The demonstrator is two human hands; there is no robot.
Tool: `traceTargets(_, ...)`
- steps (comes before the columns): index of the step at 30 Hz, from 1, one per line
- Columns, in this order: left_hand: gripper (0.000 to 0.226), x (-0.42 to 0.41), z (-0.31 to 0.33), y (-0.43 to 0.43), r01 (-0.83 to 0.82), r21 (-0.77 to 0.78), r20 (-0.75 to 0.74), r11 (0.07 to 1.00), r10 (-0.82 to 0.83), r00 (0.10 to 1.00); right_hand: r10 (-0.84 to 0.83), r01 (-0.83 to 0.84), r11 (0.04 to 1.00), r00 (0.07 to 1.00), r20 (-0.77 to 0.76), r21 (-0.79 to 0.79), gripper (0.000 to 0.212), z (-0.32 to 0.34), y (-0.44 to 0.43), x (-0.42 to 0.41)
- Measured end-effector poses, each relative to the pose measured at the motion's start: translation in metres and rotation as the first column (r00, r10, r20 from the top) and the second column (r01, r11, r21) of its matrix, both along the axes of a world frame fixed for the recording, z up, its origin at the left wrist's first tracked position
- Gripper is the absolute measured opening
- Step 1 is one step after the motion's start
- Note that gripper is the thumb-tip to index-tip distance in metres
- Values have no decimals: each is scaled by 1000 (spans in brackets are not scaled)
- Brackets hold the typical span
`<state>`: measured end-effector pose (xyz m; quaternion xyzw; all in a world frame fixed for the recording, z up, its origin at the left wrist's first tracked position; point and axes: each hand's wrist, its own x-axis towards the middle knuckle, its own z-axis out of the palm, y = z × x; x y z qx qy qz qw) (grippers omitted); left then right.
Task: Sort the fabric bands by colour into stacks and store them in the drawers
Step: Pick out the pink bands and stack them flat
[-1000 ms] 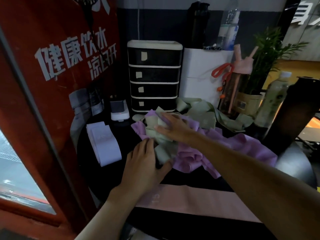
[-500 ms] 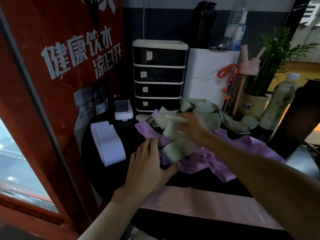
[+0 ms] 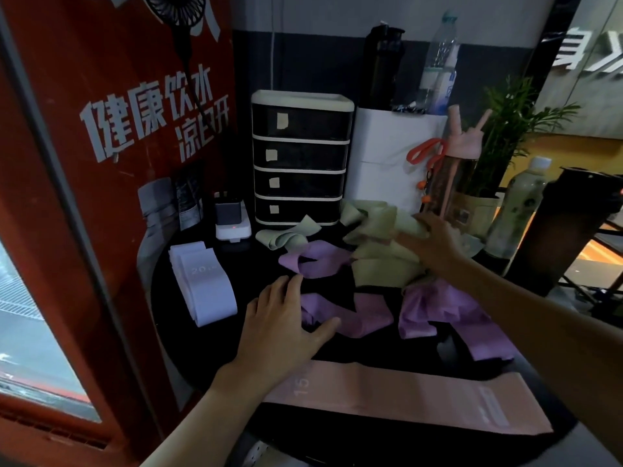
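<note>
A black round table (image 3: pixel 188 345) carries loose fabric bands. My right hand (image 3: pixel 429 242) grips a bunch of pale green bands (image 3: pixel 382 262) at the back right, lifted above the purple ones. My left hand (image 3: pixel 281 326) lies flat with spread fingers on the tangled purple bands (image 3: pixel 357 318). One more green band (image 3: pixel 283 235) lies in front of the black four-drawer unit (image 3: pixel 300 156), whose drawers are all closed. A neat stack of pale lavender bands (image 3: pixel 202 286) sits at the left. A flat pink band (image 3: pixel 404 396) lies along the near edge.
A red panel with white lettering (image 3: pixel 101 163) walls the left side. A small white device (image 3: pixel 232 224) stands left of the drawers. A white box (image 3: pixel 391 156), several bottles (image 3: pixel 519 203), a potted plant (image 3: pixel 499 136) and a dark tumbler (image 3: pixel 566 224) crowd the back right.
My right hand has pulled the green bands off the purple pile and carried them back and to the right. My left hand stayed pressing the purple bands.
</note>
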<state>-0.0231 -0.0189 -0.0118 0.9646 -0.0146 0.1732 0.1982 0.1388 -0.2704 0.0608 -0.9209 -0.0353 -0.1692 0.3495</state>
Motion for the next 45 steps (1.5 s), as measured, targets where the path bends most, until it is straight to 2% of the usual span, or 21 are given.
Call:
traceTargets(2, 107, 1, 0, 1, 0, 1, -8, 1000, 0, 1000, 56, -53, 997, 997, -52, 62, 71, -2, 2, -1)
traceTargets(5, 106, 0, 0, 1, 3, 6, -5, 1000, -3, 1000, 130, -115, 986, 983, -133, 117, 83, -5, 8, -5)
traceTargets(8, 105, 0, 1, 1, 6, -4, -5, 1000, -6, 1000, 193, -189, 981, 958, -211, 40, 52, -15, 24, -16)
traceTargets(12, 105, 1, 1, 2, 19, -13, -2, 1000, -19, 1000, 279, -285, 959, 935, -217, 7, 63, -26, 57, -29)
traceTargets(16, 107, 0, 4, 0, 14, -16, -6, 1000, -14, 1000, 497, -472, 867, 842, -210, 158, 54, -28, 85, -47)
traceTargets(18, 103, 0, 5, -1, 13, -20, 10, 1000, -12, 1000, 542, -508, 838, 819, -191, 199, 54, -25, 88, -51)
traceTargets(20, 100, -1, 5, -1, 12, -20, 11, 1000, -12, 1000, 502, -487, 860, 861, -81, 149, 55, -18, 87, -50)
traceTargets(23, 98, -1, 4, 0, 22, -27, 6, 999, -22, 1000, 339, -328, 937, 937, 83, -123, 65, -9, 82, -40)
traceTargets(24, 96, -2, 5, 0, 26, -34, 8, 999, -26, 1000, 280, -261, 943, 957, 72, -205, 70, -8, 77, -34)
traceTargets(26, 94, -2, 5, 0, 28, -37, 2, 999, -27, 1000, 192, -195, 956, 981, -34, -221, 71, -10, 69, -18)
traceTargets(30, 94, -3, 3, 1, 33, -41, -20, 999, -33, 999, 142, -126, 989, 965, -222, 83, 70, -17, 57, 10)
traceTargets(31, 94, -2, 3, 1, 32, -44, -25, 999, -33, 999, 126, -105, 990, 961, -246, 97, 72, -19, 56, 14)
traceTargets(35, 94, -2, 2, 1, 22, -49, -17, 999, -23, 1000, 85, -105, 993, 953, -291, -54, 84, -23, 54, 37)
traceTargets(40, 94, 0, -1, 1, 12, -13, -11, 1000, -12, 1000, 157, -199, 974, 939, -306, -111, 91, -32, 53, 59)
traceTargets(43, 94, -1, 0, 1, 14, -20, -9, 1000, -14, 1000, 129, -238, 935, 920, -371, -264, 87, -39, 46, 70)
traceTargets(45, 93, -1, 1, 1, 23, -18, -14, 1000, -24, 1000, 65, -236, 890, 913, -403, -390, 75, -44, 38, 77)
